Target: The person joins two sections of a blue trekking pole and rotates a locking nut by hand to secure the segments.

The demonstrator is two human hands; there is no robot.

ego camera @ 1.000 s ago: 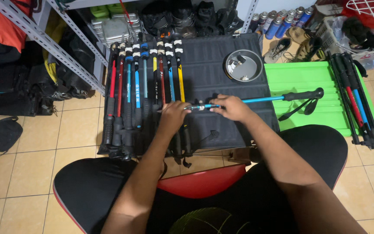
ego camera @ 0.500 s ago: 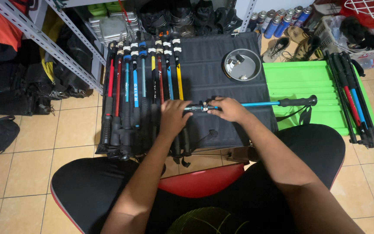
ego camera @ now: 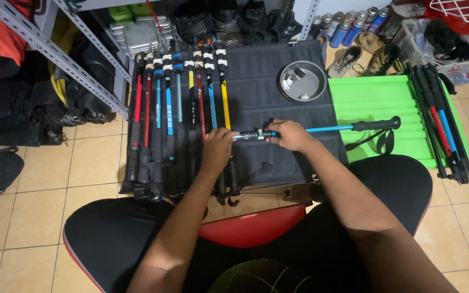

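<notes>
Left hand (ego camera: 217, 151) closed around near end of blue trekking pole (ego camera: 321, 129); right hand (ego camera: 287, 134) wrapped around its lock collar, pole held level above black mat (ego camera: 267, 87), black grip end over green tray (ego camera: 375, 97). Best handled, by judgement, with left end held dead steady and collar turned in small twists, shaft kept horizontal. Beside left hand, row of 8 or so poles (ego camera: 180, 114); beyond, round metal dish (ego camera: 302, 81).
</notes>
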